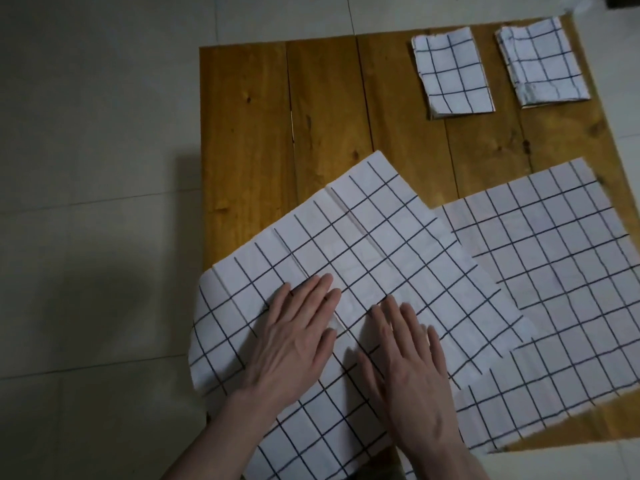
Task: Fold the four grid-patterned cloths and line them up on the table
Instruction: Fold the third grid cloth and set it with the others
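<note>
Two white cloths with a dark grid lie unfolded on the near half of the wooden table (249, 140). The left unfolded cloth (374, 237) lies askew, overlaps the right unfolded cloth (561, 271), and hangs over the table's left and near edges. My left hand (294, 337) and my right hand (408, 358) rest flat on the left cloth, palms down, fingers spread a little, holding nothing. Two folded grid cloths sit side by side at the far right: one folded cloth (450, 72) and, to its right, another folded cloth (540, 64).
The table stands on a pale tiled floor (97, 133). Bare wood shows across the table's far left and middle. The right unfolded cloth reaches the table's right edge.
</note>
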A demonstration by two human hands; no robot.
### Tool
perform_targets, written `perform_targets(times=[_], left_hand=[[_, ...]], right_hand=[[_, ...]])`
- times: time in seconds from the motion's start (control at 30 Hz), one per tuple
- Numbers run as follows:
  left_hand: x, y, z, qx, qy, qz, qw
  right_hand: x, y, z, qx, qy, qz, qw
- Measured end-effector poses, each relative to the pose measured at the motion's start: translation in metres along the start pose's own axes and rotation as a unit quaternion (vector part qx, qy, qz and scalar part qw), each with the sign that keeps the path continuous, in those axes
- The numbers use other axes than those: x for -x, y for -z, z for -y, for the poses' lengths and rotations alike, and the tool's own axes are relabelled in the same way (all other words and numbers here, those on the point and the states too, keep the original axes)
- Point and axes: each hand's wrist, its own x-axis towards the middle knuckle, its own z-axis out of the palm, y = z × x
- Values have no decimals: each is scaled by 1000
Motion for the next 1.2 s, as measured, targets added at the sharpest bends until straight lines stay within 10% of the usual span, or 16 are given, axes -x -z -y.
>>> perform_targets(times=[0.83, 1.2], left_hand=[[1, 3, -13, -70, 150, -60, 984], [5, 8, 16, -20, 88, -112, 990]], right_hand=[[-80, 15, -28, 26, 183, 42, 982], [-101, 20, -40, -68, 247, -29, 966]])
